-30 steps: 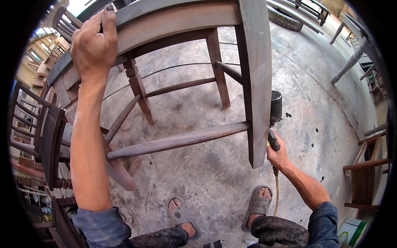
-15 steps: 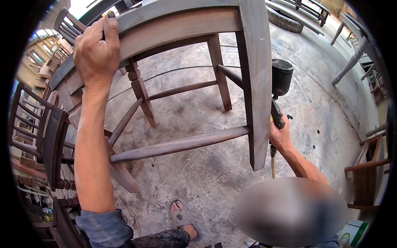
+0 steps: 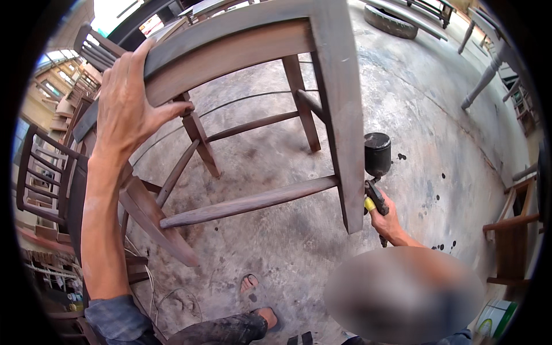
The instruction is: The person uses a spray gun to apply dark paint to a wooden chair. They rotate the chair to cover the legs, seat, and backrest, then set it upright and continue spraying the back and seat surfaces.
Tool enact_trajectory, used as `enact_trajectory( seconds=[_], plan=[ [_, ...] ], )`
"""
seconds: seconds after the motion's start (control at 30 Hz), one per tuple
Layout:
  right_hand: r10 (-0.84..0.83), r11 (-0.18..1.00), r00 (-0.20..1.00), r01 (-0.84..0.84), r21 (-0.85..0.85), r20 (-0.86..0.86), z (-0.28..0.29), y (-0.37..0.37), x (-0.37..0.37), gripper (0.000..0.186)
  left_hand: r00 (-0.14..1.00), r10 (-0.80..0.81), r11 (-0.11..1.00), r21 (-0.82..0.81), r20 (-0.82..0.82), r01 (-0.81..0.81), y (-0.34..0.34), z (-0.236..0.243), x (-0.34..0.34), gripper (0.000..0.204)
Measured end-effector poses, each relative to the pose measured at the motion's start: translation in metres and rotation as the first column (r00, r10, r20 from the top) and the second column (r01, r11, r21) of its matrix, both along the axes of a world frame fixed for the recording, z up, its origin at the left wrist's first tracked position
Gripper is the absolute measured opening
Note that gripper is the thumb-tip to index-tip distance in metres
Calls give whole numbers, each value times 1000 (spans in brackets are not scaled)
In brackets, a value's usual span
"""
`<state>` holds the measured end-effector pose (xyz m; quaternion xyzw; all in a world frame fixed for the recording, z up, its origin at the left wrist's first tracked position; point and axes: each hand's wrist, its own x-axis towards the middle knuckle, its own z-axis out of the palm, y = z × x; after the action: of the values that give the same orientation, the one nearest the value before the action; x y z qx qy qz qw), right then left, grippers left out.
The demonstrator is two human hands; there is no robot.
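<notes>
A dark brown wooden chair (image 3: 230,49) with grey-toned outer faces stands tilted before me, its legs and round stretchers showing. My left hand (image 3: 123,109) grips its curved rail at the upper left, fingers over the outer edge and thumb stretched along the inner side. To the right of the chair's broad near leg (image 3: 339,115), my right hand (image 3: 388,221) is closed around a spray gun (image 3: 378,155) with a black cup on top. A bit of yellow shows by the gun's handle. The gun's nozzle is hidden behind that leg, and a blurred patch covers part of my right forearm.
Other wooden chairs (image 3: 43,178) crowd the left side. A tyre (image 3: 391,24) lies at the back, and furniture with turned grey legs (image 3: 486,80) stands at the far right. A white and green can (image 3: 499,318) sits lower right. A thin hose or cable crosses the stained concrete floor (image 3: 425,115).
My right hand and the spray gun have moved down along the leg. My left thumb has shifted from atop the rail to its inner side. The chair sits slightly farther left in view.
</notes>
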<state>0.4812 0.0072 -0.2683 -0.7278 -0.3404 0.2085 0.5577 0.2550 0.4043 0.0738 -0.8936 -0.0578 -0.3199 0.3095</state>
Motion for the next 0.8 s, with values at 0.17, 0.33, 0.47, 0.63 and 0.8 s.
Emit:
enact_trajectory(
  seconds=[0.17,0.33,0.47,0.63,0.8],
  plan=[
    [-57,998,986,58,-3,-155,-21,-42,-13,46,1000,8,1000,-4,25,-8,-15,-5,-11,81],
    [-154,988,978,154,-10,-142,-53,-90,-18,45,999,38,999,-8,37,-38,-66,-15,-16,83],
    [-184,982,975,178,-56,-122,-59,-106,-31,45,996,58,998,33,70,-60,-97,-15,-14,79],
    [-156,984,984,147,-101,-88,-71,-121,-52,45,994,88,996,-9,66,-88,-90,-16,-9,77],
    [-71,993,987,56,-103,-143,-86,-113,-71,45,990,73,997,5,118,-74,-56,-16,2,77]
  ],
)
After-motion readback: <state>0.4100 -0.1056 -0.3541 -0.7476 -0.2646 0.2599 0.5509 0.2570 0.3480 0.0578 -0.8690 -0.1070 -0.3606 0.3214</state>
